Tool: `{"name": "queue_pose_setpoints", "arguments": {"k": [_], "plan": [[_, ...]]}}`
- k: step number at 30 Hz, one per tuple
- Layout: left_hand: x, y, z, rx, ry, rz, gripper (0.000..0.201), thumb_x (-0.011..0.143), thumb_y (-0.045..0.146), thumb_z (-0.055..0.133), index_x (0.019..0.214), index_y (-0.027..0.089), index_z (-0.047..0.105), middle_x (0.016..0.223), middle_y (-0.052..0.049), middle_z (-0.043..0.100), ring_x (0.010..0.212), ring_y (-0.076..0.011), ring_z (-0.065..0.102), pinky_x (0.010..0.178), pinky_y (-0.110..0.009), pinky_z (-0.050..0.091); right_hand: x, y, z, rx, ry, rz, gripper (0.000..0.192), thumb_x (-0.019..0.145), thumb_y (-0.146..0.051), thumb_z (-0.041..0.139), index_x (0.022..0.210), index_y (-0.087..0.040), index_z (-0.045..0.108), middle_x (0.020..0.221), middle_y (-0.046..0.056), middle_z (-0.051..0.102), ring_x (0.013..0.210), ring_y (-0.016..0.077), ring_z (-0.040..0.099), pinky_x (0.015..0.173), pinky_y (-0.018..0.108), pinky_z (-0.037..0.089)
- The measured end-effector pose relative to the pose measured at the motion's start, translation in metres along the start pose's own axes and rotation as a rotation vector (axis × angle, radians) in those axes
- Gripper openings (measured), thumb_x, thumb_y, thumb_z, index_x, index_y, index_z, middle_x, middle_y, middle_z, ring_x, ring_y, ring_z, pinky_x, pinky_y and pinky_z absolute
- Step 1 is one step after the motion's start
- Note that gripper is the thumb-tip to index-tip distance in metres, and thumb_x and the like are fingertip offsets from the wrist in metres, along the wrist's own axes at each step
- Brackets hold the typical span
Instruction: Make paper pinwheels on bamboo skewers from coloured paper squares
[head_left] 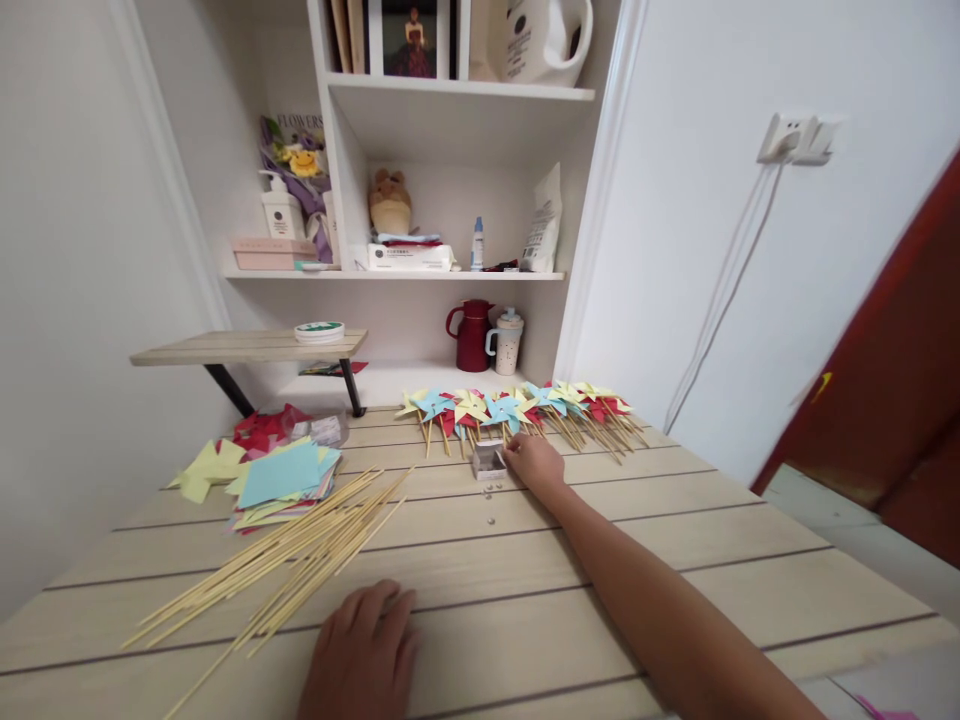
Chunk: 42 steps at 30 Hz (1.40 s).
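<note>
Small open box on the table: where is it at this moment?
Near the middle of the head view, the small open box sits immediately left of the right hand, just in front of the paper pinwheels.

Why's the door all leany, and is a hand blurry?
In the head view, the red door leans, probably wide-lens stretch; head view again, the left hand looks smeared; head view too, the white bag has print too soft to read.

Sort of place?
Likely a room at home with a craft table: pinwheels and thin sticks lie on it, and a plush toy sits on the shelves behind.
</note>
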<state>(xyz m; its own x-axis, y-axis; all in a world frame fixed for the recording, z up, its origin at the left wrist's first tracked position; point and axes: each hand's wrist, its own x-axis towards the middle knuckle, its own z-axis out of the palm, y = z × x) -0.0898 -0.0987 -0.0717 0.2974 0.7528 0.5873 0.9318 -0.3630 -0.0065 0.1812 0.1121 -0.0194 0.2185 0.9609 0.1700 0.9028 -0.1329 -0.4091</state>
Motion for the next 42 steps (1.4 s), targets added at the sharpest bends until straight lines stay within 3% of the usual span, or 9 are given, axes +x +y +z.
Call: {"name": "queue_pose_setpoints", "arguments": {"k": [9,21,24,27,32,39,42], "plan": [[0.002,0.000,-0.002,0.037,0.075,0.045,0.024,0.088,0.034,0.055,0.102,0.026,0.073,0.100,-0.006,0.074,0.088,-0.0231,0.069,0.075,-0.037,0.055,0.001,-0.005,0.003,-0.055,-0.007,-0.030,0.020,0.084,-0.037,0.059,0.094,-0.025,0.073,0.098,0.007,0.073,0.095,0.0227,0.067,0.073,0.027,0.045],[0.002,-0.002,-0.001,0.016,-0.002,0.015,0.024,0.083,0.032,0.063,0.104,0.028,0.074,0.103,-0.006,0.074,0.091,-0.0243,0.069,0.076,-0.038,0.057,0.002,-0.003,0.004,-0.031,0.039,-0.031,0.027,0.084,-0.038,0.059,0.105,-0.025,0.068,0.100,0.009,0.073,0.095,0.0246,0.067,0.073,0.029,0.045],[0.004,0.005,-0.008,-0.001,-0.056,-0.041,0.025,0.081,0.027,0.064,0.104,0.026,0.074,0.104,-0.007,0.074,0.093,-0.0255,0.068,0.080,-0.040,0.056,-0.001,0.000,0.005,0.014,0.072,-0.057,0.031,0.085,-0.039,0.058,0.112,-0.026,0.066,0.100,0.009,0.073,0.094,0.0249,0.066,0.072,0.030,0.044],[0.010,0.019,-0.023,-0.037,-0.196,-0.160,0.028,0.083,0.021,0.061,0.108,0.026,0.073,0.112,-0.008,0.072,0.103,-0.0257,0.065,0.090,-0.041,0.053,-0.007,0.003,0.002,0.098,0.124,-0.089,0.035,0.091,-0.042,0.047,0.116,-0.024,0.064,0.098,0.011,0.073,0.091,0.0258,0.066,0.071,0.031,0.043],[0.019,0.034,-0.042,-0.144,-0.303,-0.332,0.030,0.084,0.016,0.058,0.111,0.023,0.071,0.118,-0.008,0.069,0.111,-0.0260,0.060,0.099,-0.044,0.047,-0.013,0.013,-0.010,0.313,0.252,-0.179,0.039,0.091,-0.041,0.044,0.111,-0.018,0.068,0.080,0.009,0.071,0.075,0.0249,0.064,0.064,0.031,0.041],[0.017,0.032,-0.043,-0.254,-0.250,-0.332,0.031,0.082,0.013,0.059,0.108,0.020,0.073,0.117,-0.011,0.068,0.110,-0.0311,0.059,0.098,-0.052,0.045,-0.034,0.014,-0.035,0.546,0.423,-0.303,0.044,0.094,-0.046,0.038,0.108,-0.015,0.066,0.074,0.005,0.068,0.059,0.0168,0.056,0.055,0.027,0.042],[0.015,0.028,-0.047,-0.476,-0.228,-0.313,0.022,0.082,0.018,0.059,0.096,0.022,0.075,0.106,-0.009,0.071,0.102,-0.0283,0.063,0.092,-0.047,0.048,-0.058,-0.002,-0.035,0.688,0.415,-0.533,0.031,0.092,-0.042,0.050,0.099,-0.018,0.069,0.079,0.005,0.072,0.059,0.0164,0.060,0.054,0.027,0.044]]}}
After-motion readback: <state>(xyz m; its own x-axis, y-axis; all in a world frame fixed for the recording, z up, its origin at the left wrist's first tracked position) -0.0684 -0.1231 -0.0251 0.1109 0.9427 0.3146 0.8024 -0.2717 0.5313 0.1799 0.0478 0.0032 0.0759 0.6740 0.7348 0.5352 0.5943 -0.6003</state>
